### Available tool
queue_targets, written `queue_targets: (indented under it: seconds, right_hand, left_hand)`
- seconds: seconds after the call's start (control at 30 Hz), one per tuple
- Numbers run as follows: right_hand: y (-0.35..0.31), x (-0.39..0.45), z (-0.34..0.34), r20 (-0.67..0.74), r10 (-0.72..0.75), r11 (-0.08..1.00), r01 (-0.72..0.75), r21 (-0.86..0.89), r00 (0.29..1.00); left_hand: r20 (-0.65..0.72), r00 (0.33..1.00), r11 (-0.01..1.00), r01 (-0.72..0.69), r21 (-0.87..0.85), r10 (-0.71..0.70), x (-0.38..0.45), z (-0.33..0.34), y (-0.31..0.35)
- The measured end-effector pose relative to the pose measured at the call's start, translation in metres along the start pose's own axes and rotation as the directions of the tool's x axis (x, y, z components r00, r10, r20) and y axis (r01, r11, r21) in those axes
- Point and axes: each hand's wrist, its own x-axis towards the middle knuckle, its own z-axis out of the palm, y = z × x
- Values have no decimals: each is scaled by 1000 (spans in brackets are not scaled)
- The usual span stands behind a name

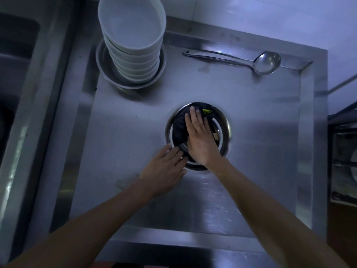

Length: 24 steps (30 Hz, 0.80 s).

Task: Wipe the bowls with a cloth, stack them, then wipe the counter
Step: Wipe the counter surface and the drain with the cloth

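A steel bowl point(225, 130) sits on the steel counter point(135, 122) at the middle. Inside it lies a dark cloth point(179, 130) with a small yellow patch. My right hand point(200, 138) lies flat on the cloth with straight fingers, pressing it into the bowl. My left hand point(164, 167) rests at the bowl's near-left rim, fingers fairly straight and touching the edge. At the back left stands a tall stack of white bowls point(133, 41) inside a steel bowl point(116, 82).
A steel ladle point(266, 62) lies along the counter's back right. A sink basin point(15, 78) is at the left. The counter has a raised rim point(307, 151) on the right, and beyond it a dark rack point(343, 161) holds dishes.
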Motion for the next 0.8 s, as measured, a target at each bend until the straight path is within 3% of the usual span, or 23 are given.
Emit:
queue_targets:
  seconds: [0.13,0.27,0.4,0.5,0.6,0.7,0.8]
  right_hand:
    - [-1,-2,2,27,-178,983,177,37,984]
    - [20,1,-12,207,-453,864,484,-138,867]
    - [33,13,-26,315,-478,784,560,-270,820]
    - [35,14,-23,231,-375,852,432,-295,898]
    - [41,-4,-17,89,-116,954,136,-267,989]
    - [38,-37,-11,32,136,970,-126,-207,990]
    - [20,-52,-6,11,300,945,-295,-138,954]
  left_hand:
    - [-35,999,1000,-1,-17,0,0,-1,0]
    - [-36,999,1000,19,-15,-20,-1,3,3]
    - [-30,999,1000,27,3,-27,0,1,5]
    - [-11,999,999,45,-6,-45,2,1,7]
    - [11,999,999,43,2,-43,4,3,7]
    - [10,999,999,38,12,-39,6,1,6]
    - [25,999,999,41,10,-42,7,-3,7]
